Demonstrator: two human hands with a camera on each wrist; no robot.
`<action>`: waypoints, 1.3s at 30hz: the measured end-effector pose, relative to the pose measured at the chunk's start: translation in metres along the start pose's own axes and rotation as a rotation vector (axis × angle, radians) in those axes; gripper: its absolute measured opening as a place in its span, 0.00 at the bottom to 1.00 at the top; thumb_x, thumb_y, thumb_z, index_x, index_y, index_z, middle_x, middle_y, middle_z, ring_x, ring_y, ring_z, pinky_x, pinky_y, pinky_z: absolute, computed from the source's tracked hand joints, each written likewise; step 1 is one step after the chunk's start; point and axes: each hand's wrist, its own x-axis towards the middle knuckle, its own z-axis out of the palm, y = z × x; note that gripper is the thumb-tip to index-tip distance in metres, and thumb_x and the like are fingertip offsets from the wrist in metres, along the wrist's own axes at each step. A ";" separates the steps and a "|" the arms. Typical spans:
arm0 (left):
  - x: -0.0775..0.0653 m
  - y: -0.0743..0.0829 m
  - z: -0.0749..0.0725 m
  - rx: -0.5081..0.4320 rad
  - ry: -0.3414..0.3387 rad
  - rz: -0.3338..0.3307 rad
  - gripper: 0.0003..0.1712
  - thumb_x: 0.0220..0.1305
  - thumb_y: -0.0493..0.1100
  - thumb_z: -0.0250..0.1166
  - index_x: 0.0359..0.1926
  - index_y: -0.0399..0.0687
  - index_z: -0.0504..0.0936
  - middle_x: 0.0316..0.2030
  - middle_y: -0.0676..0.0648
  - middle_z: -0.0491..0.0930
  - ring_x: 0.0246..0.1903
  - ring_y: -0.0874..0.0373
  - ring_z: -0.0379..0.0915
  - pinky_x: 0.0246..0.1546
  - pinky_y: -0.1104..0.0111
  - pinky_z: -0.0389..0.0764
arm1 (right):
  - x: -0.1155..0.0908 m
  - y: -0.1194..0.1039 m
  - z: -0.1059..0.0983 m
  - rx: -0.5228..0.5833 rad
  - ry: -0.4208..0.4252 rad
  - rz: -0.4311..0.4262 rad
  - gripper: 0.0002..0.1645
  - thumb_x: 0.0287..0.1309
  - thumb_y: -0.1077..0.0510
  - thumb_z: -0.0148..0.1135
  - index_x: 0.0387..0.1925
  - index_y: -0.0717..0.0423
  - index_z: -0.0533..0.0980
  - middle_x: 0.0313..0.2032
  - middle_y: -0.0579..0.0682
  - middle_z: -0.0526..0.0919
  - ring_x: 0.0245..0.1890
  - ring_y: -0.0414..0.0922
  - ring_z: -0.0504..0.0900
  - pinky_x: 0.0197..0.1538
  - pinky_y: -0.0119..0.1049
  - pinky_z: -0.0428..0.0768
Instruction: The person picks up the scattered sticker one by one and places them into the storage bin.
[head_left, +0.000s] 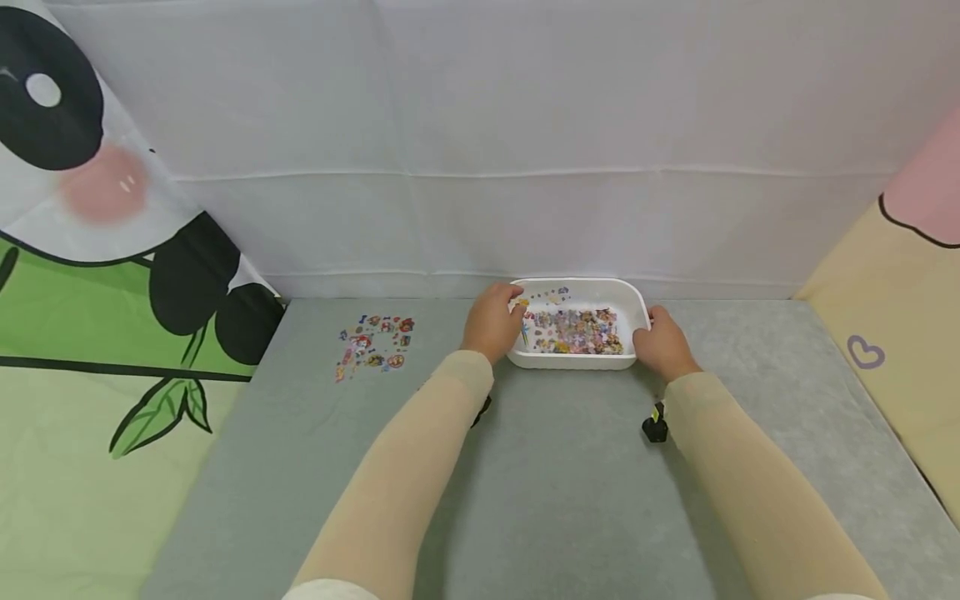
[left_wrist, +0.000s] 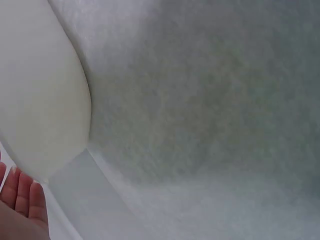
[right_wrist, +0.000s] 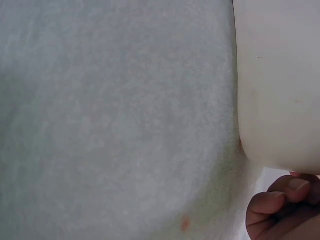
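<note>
A shallow white plastic tray stands near the back edge of the grey table. Inside it lies a spread of small colourful stickers. My left hand holds the tray's left end, its thumb over the rim. Fingers show against the end of the tray in the left wrist view. At the opposite end, my right hand grips the rim. Its curled fingers show under the tray's edge in the right wrist view. Each hand partly hides the end it holds.
Several small stickers lie in a loose cluster on the grey tabletop, left of the tray. A white cloth hangs right behind the table. Printed cloths border it, a panda at the left and a yellow one at the right.
</note>
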 end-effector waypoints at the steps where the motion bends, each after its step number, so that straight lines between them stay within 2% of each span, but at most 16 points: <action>1: 0.000 -0.002 -0.001 -0.001 0.001 0.003 0.19 0.76 0.43 0.62 0.63 0.46 0.80 0.58 0.48 0.79 0.59 0.53 0.75 0.60 0.60 0.75 | 0.000 0.000 0.000 0.002 0.000 0.002 0.34 0.70 0.58 0.40 0.72 0.71 0.56 0.66 0.72 0.67 0.63 0.65 0.69 0.67 0.62 0.66; 5: 0.001 -0.007 -0.007 0.006 -0.003 0.005 0.18 0.76 0.43 0.62 0.63 0.46 0.81 0.59 0.47 0.80 0.60 0.51 0.75 0.60 0.60 0.75 | 0.000 -0.001 0.001 0.005 -0.004 0.011 0.34 0.70 0.58 0.40 0.73 0.71 0.55 0.67 0.72 0.66 0.64 0.65 0.69 0.67 0.62 0.66; 11: 0.003 -0.019 -0.016 0.011 0.000 -0.030 0.17 0.77 0.44 0.61 0.62 0.46 0.81 0.58 0.46 0.80 0.60 0.52 0.74 0.61 0.60 0.74 | -0.001 -0.002 0.001 0.010 -0.003 0.015 0.34 0.70 0.58 0.40 0.73 0.71 0.55 0.67 0.72 0.66 0.63 0.65 0.69 0.67 0.62 0.66; 20: -0.002 -0.048 -0.027 -0.041 0.038 -0.050 0.17 0.76 0.42 0.62 0.61 0.43 0.81 0.56 0.44 0.81 0.57 0.49 0.76 0.60 0.57 0.75 | -0.001 -0.001 0.001 -0.001 0.000 0.002 0.34 0.69 0.59 0.41 0.72 0.71 0.56 0.67 0.72 0.66 0.64 0.66 0.68 0.68 0.61 0.66; 26: -0.008 -0.065 -0.033 -0.051 0.036 -0.081 0.18 0.74 0.42 0.64 0.60 0.42 0.80 0.51 0.44 0.82 0.53 0.48 0.78 0.57 0.55 0.76 | -0.001 0.001 0.002 0.004 -0.002 0.001 0.34 0.70 0.58 0.40 0.73 0.72 0.56 0.67 0.72 0.66 0.63 0.65 0.69 0.67 0.62 0.66; 33: -0.015 -0.085 -0.054 -0.061 -0.008 -0.169 0.23 0.71 0.47 0.68 0.62 0.43 0.79 0.53 0.43 0.82 0.54 0.46 0.77 0.57 0.52 0.76 | -0.001 0.001 0.001 0.005 -0.008 0.005 0.35 0.70 0.58 0.40 0.73 0.72 0.55 0.67 0.73 0.65 0.64 0.65 0.68 0.67 0.62 0.66; 39: -0.022 -0.114 -0.072 -0.085 -0.014 -0.241 0.26 0.73 0.49 0.66 0.66 0.41 0.76 0.58 0.42 0.79 0.59 0.43 0.74 0.58 0.48 0.75 | -0.001 0.001 0.001 0.008 -0.008 0.001 0.34 0.70 0.58 0.41 0.73 0.72 0.56 0.66 0.73 0.66 0.62 0.65 0.69 0.66 0.62 0.67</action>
